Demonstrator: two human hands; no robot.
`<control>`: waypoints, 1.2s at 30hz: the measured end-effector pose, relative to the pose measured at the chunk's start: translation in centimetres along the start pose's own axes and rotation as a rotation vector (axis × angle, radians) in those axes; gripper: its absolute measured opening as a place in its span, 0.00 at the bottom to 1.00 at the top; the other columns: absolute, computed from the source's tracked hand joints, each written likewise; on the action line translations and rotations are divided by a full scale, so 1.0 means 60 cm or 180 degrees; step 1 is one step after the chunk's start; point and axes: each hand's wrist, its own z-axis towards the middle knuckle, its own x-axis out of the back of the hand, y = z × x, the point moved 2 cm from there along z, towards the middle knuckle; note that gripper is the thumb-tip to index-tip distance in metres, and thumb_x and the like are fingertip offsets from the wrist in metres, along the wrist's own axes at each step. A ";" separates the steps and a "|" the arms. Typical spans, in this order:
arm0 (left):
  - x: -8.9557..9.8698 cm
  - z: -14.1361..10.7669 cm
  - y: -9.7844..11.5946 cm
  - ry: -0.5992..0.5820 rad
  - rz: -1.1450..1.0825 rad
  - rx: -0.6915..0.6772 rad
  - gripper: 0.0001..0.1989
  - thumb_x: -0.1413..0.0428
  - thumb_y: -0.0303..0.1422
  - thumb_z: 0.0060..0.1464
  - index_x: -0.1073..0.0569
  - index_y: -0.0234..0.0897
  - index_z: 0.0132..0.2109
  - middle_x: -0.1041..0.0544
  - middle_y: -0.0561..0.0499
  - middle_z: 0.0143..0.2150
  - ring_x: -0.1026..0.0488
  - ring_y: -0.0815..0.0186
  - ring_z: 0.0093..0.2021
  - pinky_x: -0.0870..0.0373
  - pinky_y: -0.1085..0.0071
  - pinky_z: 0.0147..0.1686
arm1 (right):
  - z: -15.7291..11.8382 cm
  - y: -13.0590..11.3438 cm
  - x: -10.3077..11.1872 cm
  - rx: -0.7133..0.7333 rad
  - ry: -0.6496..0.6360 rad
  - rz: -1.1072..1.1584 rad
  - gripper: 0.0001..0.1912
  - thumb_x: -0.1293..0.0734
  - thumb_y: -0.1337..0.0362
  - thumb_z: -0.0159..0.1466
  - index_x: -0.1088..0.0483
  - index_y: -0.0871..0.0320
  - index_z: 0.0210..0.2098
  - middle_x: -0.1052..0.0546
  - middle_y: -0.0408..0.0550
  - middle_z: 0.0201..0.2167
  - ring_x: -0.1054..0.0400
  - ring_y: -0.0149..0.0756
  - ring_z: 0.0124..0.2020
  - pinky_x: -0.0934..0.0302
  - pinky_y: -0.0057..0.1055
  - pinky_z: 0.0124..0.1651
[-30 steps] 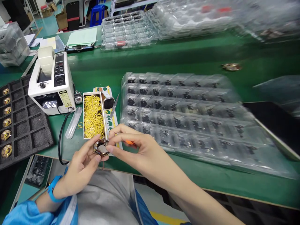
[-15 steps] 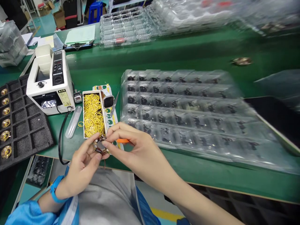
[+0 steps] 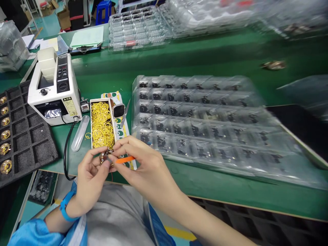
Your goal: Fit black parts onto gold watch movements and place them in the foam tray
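Observation:
My left hand grips a small round metallic part by its rim, just below a white box of yellow rings. From the right, my right hand pinches an orange stick-like tool, with its fingertips against the round part. The tool's tip is hidden between the fingers. A thin reddish wire hangs under the part. Beside the box lie a smartwatch and pointed tweezers.
A white tape dispenser stands at left, near a black foam tray holding gold parts. A clear tray with many small dark parts spans the right, beside a black flat object. More clear trays lie at the back.
The round part has tilted and shifted slightly left in my left hand. The orange tool has swung lower and left, now lying across my right fingers near the part.

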 end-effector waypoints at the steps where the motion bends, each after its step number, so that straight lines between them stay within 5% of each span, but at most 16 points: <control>1: -0.002 0.002 0.001 0.0045 -0.0016 0.0014 0.22 0.35 0.46 0.52 0.28 0.37 0.46 0.16 0.47 0.34 0.17 0.58 0.35 0.19 0.67 0.36 | -0.002 0.000 -0.002 0.0097 0.0054 -0.0087 0.08 0.35 0.74 0.62 0.30 0.57 0.29 0.24 0.46 0.33 0.28 0.34 0.34 0.35 0.29 0.34; 8: -0.003 0.008 -0.003 0.0218 -0.0247 -0.0120 0.19 0.33 0.44 0.51 0.27 0.36 0.42 0.17 0.50 0.29 0.18 0.61 0.31 0.20 0.71 0.30 | -0.013 0.003 -0.011 0.0452 0.0504 -0.0542 0.04 0.36 0.71 0.65 0.34 0.55 0.37 0.24 0.48 0.35 0.27 0.38 0.37 0.34 0.31 0.34; 11: -0.003 0.007 -0.005 0.0161 -0.0292 -0.0191 0.19 0.34 0.44 0.53 0.28 0.37 0.43 0.18 0.51 0.30 0.18 0.62 0.30 0.20 0.72 0.29 | -0.010 0.002 -0.008 0.0344 0.0240 -0.0525 0.04 0.36 0.71 0.66 0.34 0.56 0.40 0.25 0.48 0.36 0.28 0.37 0.37 0.35 0.30 0.34; 16: -0.002 0.008 -0.001 -0.0038 -0.0159 -0.0270 0.15 0.37 0.41 0.57 0.29 0.37 0.43 0.19 0.50 0.31 0.19 0.64 0.31 0.23 0.73 0.30 | 0.005 0.001 0.001 0.0161 -0.0211 -0.0319 0.08 0.37 0.70 0.67 0.37 0.56 0.30 0.30 0.44 0.29 0.33 0.32 0.28 0.39 0.28 0.30; 20: 0.011 0.015 0.015 -0.0187 0.0693 -0.0601 0.03 0.40 0.29 0.57 0.25 0.36 0.39 0.21 0.50 0.35 0.22 0.66 0.35 0.25 0.74 0.36 | 0.008 -0.006 0.000 0.0764 -0.0072 -0.0726 0.07 0.39 0.72 0.66 0.36 0.57 0.31 0.28 0.46 0.29 0.32 0.34 0.29 0.38 0.28 0.29; 23: 0.024 0.018 0.027 0.0022 0.1312 -0.0953 0.04 0.41 0.23 0.51 0.24 0.36 0.32 0.25 0.50 0.33 0.27 0.67 0.36 0.29 0.75 0.36 | -0.011 -0.021 -0.004 0.1411 0.0372 -0.1200 0.06 0.39 0.70 0.69 0.32 0.59 0.35 0.25 0.49 0.31 0.31 0.36 0.32 0.36 0.29 0.32; 29: 0.034 0.018 0.005 0.0086 0.0302 0.0064 0.12 0.34 0.31 0.47 0.32 0.36 0.28 0.24 0.54 0.26 0.27 0.70 0.27 0.31 0.77 0.29 | -0.056 -0.036 -0.009 0.2499 0.0777 -0.1719 0.10 0.38 0.74 0.69 0.26 0.60 0.36 0.22 0.46 0.30 0.37 0.30 0.28 0.44 0.29 0.26; 36: 0.013 -0.003 0.010 -0.0243 -0.0447 0.0337 0.19 0.32 0.42 0.50 0.31 0.37 0.40 0.22 0.57 0.24 0.25 0.72 0.22 0.26 0.79 0.25 | -0.040 -0.010 -0.018 0.1872 0.0936 -0.1647 0.05 0.36 0.72 0.70 0.28 0.63 0.41 0.18 0.54 0.36 0.32 0.34 0.29 0.40 0.33 0.30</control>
